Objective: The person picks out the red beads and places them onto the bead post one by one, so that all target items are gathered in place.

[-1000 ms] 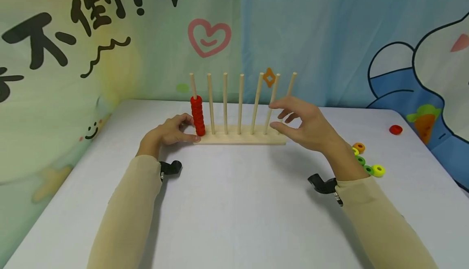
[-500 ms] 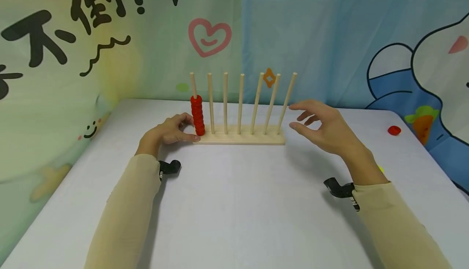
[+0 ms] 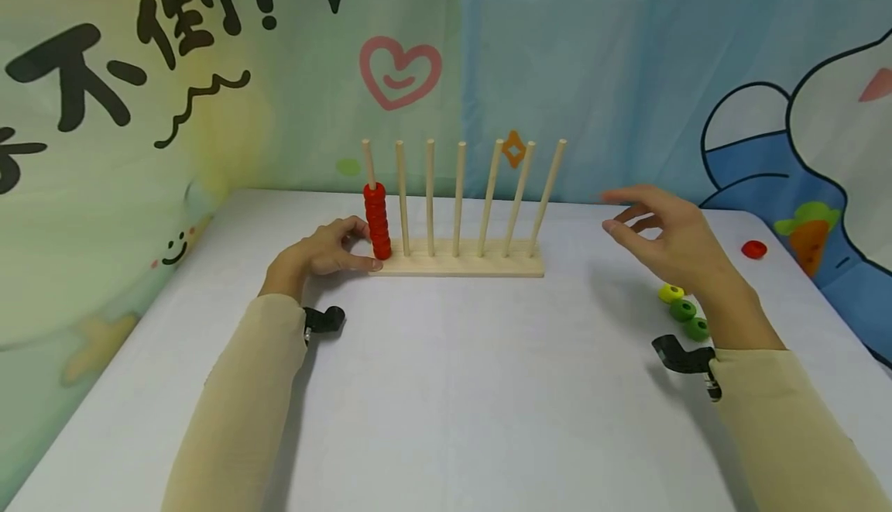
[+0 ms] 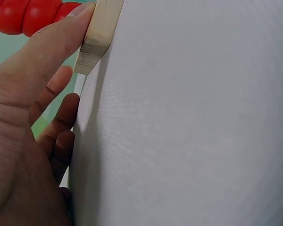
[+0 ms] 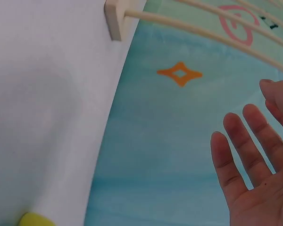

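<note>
A wooden peg stand (image 3: 460, 266) with several upright pegs stands toward the back of the white table. Red beads (image 3: 377, 221) are stacked on its leftmost peg; the other pegs are bare. My left hand (image 3: 324, 249) holds the stand's left end, the thumb (image 4: 52, 49) on the base beside the red beads and the fingers behind. The forefinger's contact is hidden. My right hand (image 3: 672, 237) hovers in the air right of the stand, fingers apart and holding nothing. Near its wrist lie a yellow bead (image 3: 671, 293) and green beads (image 3: 683, 310), partly covered by the forearm.
A single red bead (image 3: 754, 249) lies near the table's right edge. Behind the table (image 3: 446, 388) hangs a printed backdrop (image 3: 571, 70) with a heart and cartoon figures.
My right hand has moved away from the right-hand pegs, out to the right over the table. The left hand and the stand have stayed in place.
</note>
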A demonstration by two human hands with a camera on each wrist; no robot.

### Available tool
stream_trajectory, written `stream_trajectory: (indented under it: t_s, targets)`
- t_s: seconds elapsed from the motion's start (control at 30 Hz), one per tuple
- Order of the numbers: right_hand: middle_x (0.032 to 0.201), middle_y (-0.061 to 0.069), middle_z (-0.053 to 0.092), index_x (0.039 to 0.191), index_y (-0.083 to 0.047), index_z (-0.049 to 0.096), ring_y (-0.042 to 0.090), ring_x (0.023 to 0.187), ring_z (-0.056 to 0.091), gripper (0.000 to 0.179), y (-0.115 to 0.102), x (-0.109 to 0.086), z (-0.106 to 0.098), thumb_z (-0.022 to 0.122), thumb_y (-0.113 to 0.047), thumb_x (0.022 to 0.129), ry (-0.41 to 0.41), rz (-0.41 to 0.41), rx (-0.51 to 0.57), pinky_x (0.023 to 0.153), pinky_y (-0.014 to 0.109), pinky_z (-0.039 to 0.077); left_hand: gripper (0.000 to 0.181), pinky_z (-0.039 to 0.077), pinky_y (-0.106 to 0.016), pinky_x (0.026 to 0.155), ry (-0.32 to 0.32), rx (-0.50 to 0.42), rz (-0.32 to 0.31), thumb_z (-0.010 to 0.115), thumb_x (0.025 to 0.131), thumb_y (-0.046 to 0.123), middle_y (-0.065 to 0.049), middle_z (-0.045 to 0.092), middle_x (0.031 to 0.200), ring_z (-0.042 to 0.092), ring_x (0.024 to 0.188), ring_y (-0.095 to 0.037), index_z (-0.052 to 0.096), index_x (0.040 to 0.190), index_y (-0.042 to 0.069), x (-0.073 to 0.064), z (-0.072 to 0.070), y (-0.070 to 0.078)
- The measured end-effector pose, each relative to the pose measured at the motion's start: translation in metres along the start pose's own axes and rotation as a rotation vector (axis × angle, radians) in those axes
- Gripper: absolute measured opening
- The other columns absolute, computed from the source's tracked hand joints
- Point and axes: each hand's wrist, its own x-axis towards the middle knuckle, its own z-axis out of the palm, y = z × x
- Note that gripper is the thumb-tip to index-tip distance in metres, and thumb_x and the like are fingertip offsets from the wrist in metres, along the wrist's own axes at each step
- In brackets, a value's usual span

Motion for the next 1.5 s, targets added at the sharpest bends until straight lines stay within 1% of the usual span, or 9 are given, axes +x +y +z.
stream_trajectory:
  t_s: [0.17, 0.33, 0.4, 0.57, 0.7, 1.0, 1.17, 1.4, 1.5]
  targets:
    - [0.123, 0.0, 0.062, 0.13, -0.017, 0.061, -0.003, 0.093, 0.056, 0.037, 0.014, -0.008, -0.004, 0.068, -0.017, 0.094, 0.003, 0.058, -0.006, 0.082, 0.008, 0.042, 0.059, 0.03, -0.051, 0.108, -0.004, -0.006, 0.001, 0.082, 0.077, 0.046, -0.003, 0.047, 0.131, 0.038, 0.125, -0.027, 0.051, 0.12, 0.02, 0.001, 0.001, 0.0]
    - [0.118, 0.0, 0.063, 0.125, -0.014, 0.064, -0.003, 0.092, 0.055, 0.032, 0.031, -0.019, -0.009, 0.069, -0.015, 0.093, 0.01, 0.064, -0.004, 0.08, 0.006, 0.042, 0.062, 0.03, -0.052, 0.108, -0.019, 0.009, -0.004, 0.081, 0.076, 0.049, -0.004, 0.046, 0.132, 0.037, 0.125, -0.028, 0.05, 0.121, 0.02, 0.0, 0.001, 0.001]
    - [0.119, 0.001, 0.063, 0.126, -0.014, 0.064, -0.003, 0.092, 0.055, 0.033, 0.038, -0.022, -0.011, 0.069, -0.015, 0.093, 0.014, 0.076, 0.001, 0.079, 0.006, 0.042, 0.062, 0.03, -0.053, 0.108, -0.021, 0.006, -0.005, 0.081, 0.077, 0.049, -0.005, 0.046, 0.132, 0.037, 0.126, -0.028, 0.05, 0.121, 0.019, 0.0, 0.001, 0.001]
    - [0.122, 0.003, 0.062, 0.13, -0.018, 0.062, -0.007, 0.094, 0.053, 0.038, 0.049, -0.029, -0.019, 0.07, -0.019, 0.093, 0.022, 0.164, 0.016, 0.079, 0.004, 0.04, 0.06, 0.029, -0.054, 0.109, -0.022, 0.005, -0.002, 0.081, 0.078, 0.047, -0.005, 0.047, 0.133, 0.037, 0.127, -0.028, 0.051, 0.121, 0.018, -0.001, 0.001, 0.001]
    - [0.122, 0.003, 0.062, 0.132, -0.02, 0.061, -0.007, 0.095, 0.053, 0.04, 0.055, -0.033, -0.023, 0.07, -0.02, 0.093, 0.045, 0.204, 0.022, 0.081, 0.005, 0.039, 0.058, 0.029, -0.052, 0.109, -0.024, 0.022, 0.0, 0.081, 0.078, 0.047, -0.004, 0.047, 0.132, 0.037, 0.127, -0.027, 0.052, 0.119, 0.019, -0.001, 0.0, -0.001]
    - [0.124, 0.01, 0.061, 0.13, -0.013, 0.061, -0.007, 0.094, 0.05, 0.038, 0.069, -0.036, -0.027, 0.069, -0.02, 0.093, 0.033, 0.229, -0.01, 0.079, 0.003, 0.038, 0.06, 0.032, -0.051, 0.106, -0.033, 0.006, -0.012, 0.081, 0.078, 0.047, -0.006, 0.046, 0.131, 0.038, 0.124, -0.028, 0.05, 0.121, 0.018, -0.004, -0.003, -0.001]
    - [0.127, 0.011, 0.06, 0.131, -0.012, 0.059, -0.004, 0.094, 0.048, 0.04, 0.08, -0.043, -0.029, 0.067, -0.026, 0.095, 0.001, 0.292, -0.061, 0.076, 0.001, 0.036, 0.058, 0.031, -0.051, 0.107, -0.035, 0.011, -0.007, 0.081, 0.078, 0.047, -0.003, 0.046, 0.131, 0.038, 0.125, -0.027, 0.051, 0.12, 0.02, -0.002, -0.002, 0.0]
    - [0.13, 0.013, 0.056, 0.134, -0.01, 0.055, 0.022, 0.101, 0.054, 0.045, 0.087, -0.052, -0.036, 0.065, -0.031, 0.096, -0.058, 0.33, -0.085, 0.074, 0.0, 0.034, 0.058, 0.03, -0.053, 0.109, -0.04, 0.023, -0.001, 0.081, 0.079, 0.046, -0.005, 0.046, 0.133, 0.037, 0.127, -0.028, 0.051, 0.12, 0.019, 0.0, -0.001, 0.002]
    - [0.132, 0.014, 0.053, 0.138, -0.012, 0.053, 0.016, 0.1, 0.052, 0.047, 0.094, -0.054, -0.04, 0.064, -0.032, 0.096, -0.056, 0.358, -0.079, 0.071, 0.002, 0.034, 0.058, 0.031, -0.052, 0.108, -0.03, 0.002, -0.004, 0.081, 0.079, 0.044, -0.006, 0.046, 0.132, 0.038, 0.126, -0.028, 0.05, 0.12, 0.017, 0.0, -0.002, 0.0]
